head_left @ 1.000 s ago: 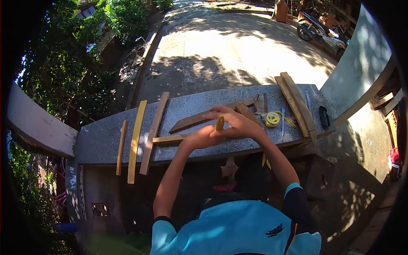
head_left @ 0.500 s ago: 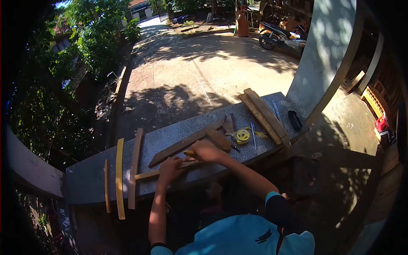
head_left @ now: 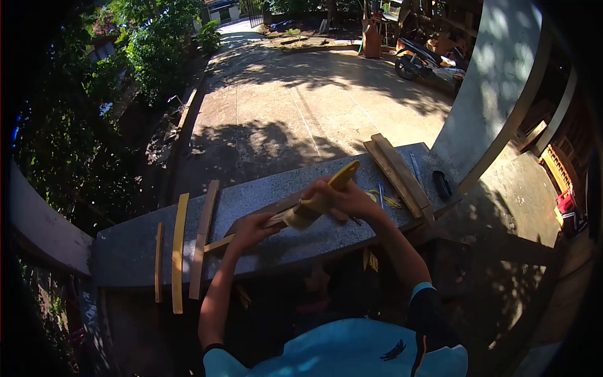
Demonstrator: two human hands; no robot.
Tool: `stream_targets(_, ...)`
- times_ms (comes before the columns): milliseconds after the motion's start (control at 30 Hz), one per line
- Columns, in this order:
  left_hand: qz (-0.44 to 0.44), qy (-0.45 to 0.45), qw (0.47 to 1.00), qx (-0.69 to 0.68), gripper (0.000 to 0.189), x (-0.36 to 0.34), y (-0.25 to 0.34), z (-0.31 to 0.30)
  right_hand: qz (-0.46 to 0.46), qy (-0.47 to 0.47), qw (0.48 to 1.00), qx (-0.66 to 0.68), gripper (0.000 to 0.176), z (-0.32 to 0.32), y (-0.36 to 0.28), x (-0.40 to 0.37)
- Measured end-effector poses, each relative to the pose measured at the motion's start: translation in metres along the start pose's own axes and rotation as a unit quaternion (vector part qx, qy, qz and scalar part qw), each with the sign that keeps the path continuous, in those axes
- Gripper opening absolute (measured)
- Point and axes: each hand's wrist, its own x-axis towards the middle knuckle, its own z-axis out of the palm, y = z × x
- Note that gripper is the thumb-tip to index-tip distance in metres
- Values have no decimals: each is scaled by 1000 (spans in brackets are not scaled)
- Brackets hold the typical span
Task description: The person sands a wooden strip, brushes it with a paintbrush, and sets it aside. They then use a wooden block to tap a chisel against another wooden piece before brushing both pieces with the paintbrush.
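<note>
My right hand (head_left: 342,200) is closed on a brush (head_left: 342,176) with a yellow handle, its pale bristles pointing down and left. The bristles are against or just over the end of a narrow wood strip (head_left: 218,244). My left hand (head_left: 254,229) grips this strip, which slants down to the left. Behind my hands a wider board (head_left: 270,206) lies on the stone bench (head_left: 248,188), partly covered by my arms. Three strips lie to the left: a thin one (head_left: 159,261), a yellowish one (head_left: 179,251) and a brown one (head_left: 202,245).
Two boards (head_left: 399,173) lie at the right of the bench, with a pen (head_left: 380,193), a metal ruler (head_left: 416,166) and a black object (head_left: 441,185) near them. A pillar (head_left: 487,94) rises at the right. A motorbike (head_left: 427,61) stands in the yard.
My right hand has lifted and turned, so the brush's handle and bristles now show. My left hand and the strip have shifted a little. The whole view has moved slightly.
</note>
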Motion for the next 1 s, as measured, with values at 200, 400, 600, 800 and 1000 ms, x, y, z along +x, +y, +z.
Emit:
stream_targets(200, 59, 75, 967, -236, 47, 11, 104, -71, -282, 121, 947, -95, 23, -29, -60, -15)
stream_targets(400, 137, 113, 905, -387, 50, 33, 132, -79, -359, 57, 894, -261, 27, 3, -85, -23)
stream_targets(600, 125, 179, 890, -400, 37, 39, 154, -57, -430, 25, 860, -274, 20, -5, -145, 12)
stream_targets(800, 149, 200, 915, -318, 37, 40, 167, -52, -268, -166, 875, -366, 23, 11, -214, 52)
stream_targets(1000, 194, 233, 893, -333, 31, 54, 197, -74, -286, -86, 841, -451, 22, 27, -228, 77)
